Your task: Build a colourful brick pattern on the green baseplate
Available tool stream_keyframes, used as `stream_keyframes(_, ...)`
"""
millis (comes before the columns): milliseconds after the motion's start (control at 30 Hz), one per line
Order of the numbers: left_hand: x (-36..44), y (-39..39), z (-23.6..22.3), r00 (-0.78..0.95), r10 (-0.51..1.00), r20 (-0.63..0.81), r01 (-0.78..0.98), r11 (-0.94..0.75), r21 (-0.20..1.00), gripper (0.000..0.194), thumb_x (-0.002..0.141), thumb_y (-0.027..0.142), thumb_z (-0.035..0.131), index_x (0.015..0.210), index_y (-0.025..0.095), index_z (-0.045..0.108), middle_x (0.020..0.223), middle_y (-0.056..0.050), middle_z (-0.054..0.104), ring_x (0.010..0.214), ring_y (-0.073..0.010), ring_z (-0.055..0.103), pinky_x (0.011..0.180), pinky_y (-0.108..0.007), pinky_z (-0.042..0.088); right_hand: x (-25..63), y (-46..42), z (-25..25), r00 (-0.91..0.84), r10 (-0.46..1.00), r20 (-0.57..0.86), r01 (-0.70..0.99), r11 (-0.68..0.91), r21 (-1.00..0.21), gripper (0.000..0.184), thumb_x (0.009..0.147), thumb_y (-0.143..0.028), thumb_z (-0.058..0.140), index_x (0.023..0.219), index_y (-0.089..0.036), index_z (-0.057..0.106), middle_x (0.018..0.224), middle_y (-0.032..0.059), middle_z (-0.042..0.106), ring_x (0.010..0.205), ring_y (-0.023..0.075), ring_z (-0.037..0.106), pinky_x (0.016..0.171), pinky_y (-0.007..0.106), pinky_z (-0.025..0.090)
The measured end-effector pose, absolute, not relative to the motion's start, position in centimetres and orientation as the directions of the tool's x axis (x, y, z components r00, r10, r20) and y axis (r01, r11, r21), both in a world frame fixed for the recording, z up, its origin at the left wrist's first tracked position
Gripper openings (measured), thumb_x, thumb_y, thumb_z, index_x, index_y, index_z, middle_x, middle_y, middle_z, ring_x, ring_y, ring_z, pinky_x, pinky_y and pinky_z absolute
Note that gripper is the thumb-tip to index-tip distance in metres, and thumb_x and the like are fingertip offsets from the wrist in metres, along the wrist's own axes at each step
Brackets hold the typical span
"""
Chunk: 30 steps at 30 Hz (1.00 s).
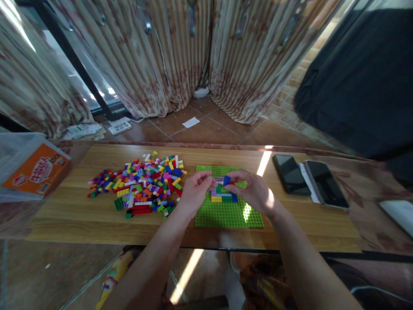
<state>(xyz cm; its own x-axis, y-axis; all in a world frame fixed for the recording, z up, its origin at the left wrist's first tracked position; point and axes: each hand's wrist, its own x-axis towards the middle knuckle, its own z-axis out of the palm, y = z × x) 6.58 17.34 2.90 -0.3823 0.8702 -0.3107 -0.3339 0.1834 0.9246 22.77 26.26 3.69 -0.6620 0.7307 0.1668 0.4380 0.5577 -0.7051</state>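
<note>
A green baseplate [213, 217] lies on the wooden table, bearing a small structure of coloured bricks [222, 197] in yellow, green, blue and pale tones. Between the thumb and fingers of my right hand [253, 189] is a dark blue brick [227, 180], held just above the structure's far part. My left hand [197, 189] hovers over the plate's left side, its thumb and fingertips pressed together. Whether something small sits in that pinch is hidden. The two hands are close but apart, with the blue brick between them.
Left of the plate spreads a pile of loose bricks [145, 185]. A clear plastic box [22, 142] with an orange label stands at the far left. On the right lie two dark phone-like devices [292, 174] with white paper [309, 183] between them. Curtains [161, 56] hang beyond.
</note>
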Motion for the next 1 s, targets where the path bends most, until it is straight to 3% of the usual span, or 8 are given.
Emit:
stream_keyframes(133, 5.6, 17.6, 1.9, -0.461, 0.874, -0.151, 0.005, 0.173, 0.985, 0.019, 0.082, 0.018, 0.057, 0.099, 0.014, 0.065, 0.088, -0.005, 0.07, 0.072, -0.0135, 0.067, 0.073, -0.028, 0.054, 23.6, 27.0, 3.2, -0.716, 0.694, 0.072, 0.5, 0.583, -0.641, 0.019, 0.076, -0.029, 0.072, 0.095, -0.024, 0.072, 0.092, 0.0023, 0.066, 0.086, 0.0195, 0.062, 0.082, 0.036, 0.048)
stream_keyframes(233, 5.2, 17.5, 1.3, -0.446, 0.895, -0.005, 0.285, 0.147, 0.947, 0.02, 0.082, 0.019, 0.056, 0.098, 0.015, 0.067, 0.09, -0.006, 0.072, 0.078, -0.0162, 0.066, 0.074, -0.029, 0.053, 23.3, 27.1, 3.0, -0.758, 0.65, 0.053, 0.492, 0.622, -0.609, 0.021, 0.075, -0.029, 0.073, 0.096, -0.026, 0.073, 0.094, 0.0028, 0.066, 0.088, 0.0203, 0.061, 0.082, 0.037, 0.048)
stream_keyframes(333, 5.2, 17.4, 1.4, -0.394, 0.918, 0.047, 0.429, 0.138, 0.892, 0.021, 0.083, 0.019, 0.053, 0.097, 0.015, 0.068, 0.092, -0.006, 0.072, 0.082, -0.0175, 0.066, 0.078, -0.03, 0.052, 22.9, 27.0, 2.9, -0.757, 0.65, 0.061, 0.496, 0.633, -0.595, 0.024, 0.074, -0.028, 0.075, 0.098, -0.026, 0.073, 0.095, 0.0042, 0.066, 0.09, 0.0217, 0.061, 0.083, 0.038, 0.048)
stream_keyframes(667, 6.0, 17.0, 2.4, -0.297, 0.953, 0.064, 0.648, 0.152, 0.746, 0.022, 0.085, 0.017, 0.051, 0.099, 0.016, 0.068, 0.099, -0.007, 0.071, 0.089, -0.02, 0.066, 0.083, -0.033, 0.051, 22.4, 27.0, 2.5, -0.743, 0.665, 0.075, 0.518, 0.642, -0.565, 0.026, 0.071, -0.027, 0.078, 0.097, -0.027, 0.075, 0.095, 0.005, 0.065, 0.089, 0.0219, 0.06, 0.081, 0.038, 0.048)
stream_keyframes(833, 6.1, 16.8, 2.6, -0.27, 0.959, 0.09, 0.69, 0.127, 0.713, 0.022, 0.086, 0.015, 0.05, 0.099, 0.017, 0.068, 0.099, -0.007, 0.07, 0.091, -0.0196, 0.064, 0.086, -0.034, 0.051, 22.7, 27.2, 2.7, -0.724, 0.686, 0.071, 0.498, 0.592, -0.633, 0.026, 0.075, -0.029, 0.073, 0.1, -0.025, 0.074, 0.093, 0.0041, 0.067, 0.085, 0.0194, 0.062, 0.08, 0.035, 0.049)
stream_keyframes(1000, 6.4, 16.6, 2.3, -0.209, 0.965, 0.16, 0.723, 0.042, 0.69, 0.024, 0.086, 0.014, 0.049, 0.1, 0.02, 0.069, 0.099, -0.005, 0.066, 0.092, -0.0182, 0.063, 0.085, -0.031, 0.051, 23.2, 27.9, 2.3, -0.591, 0.801, 0.092, 0.597, 0.512, -0.618, 0.009, 0.077, -0.025, 0.066, 0.078, -0.023, 0.074, 0.08, 0.0004, 0.069, 0.072, 0.0153, 0.062, 0.071, 0.03, 0.049)
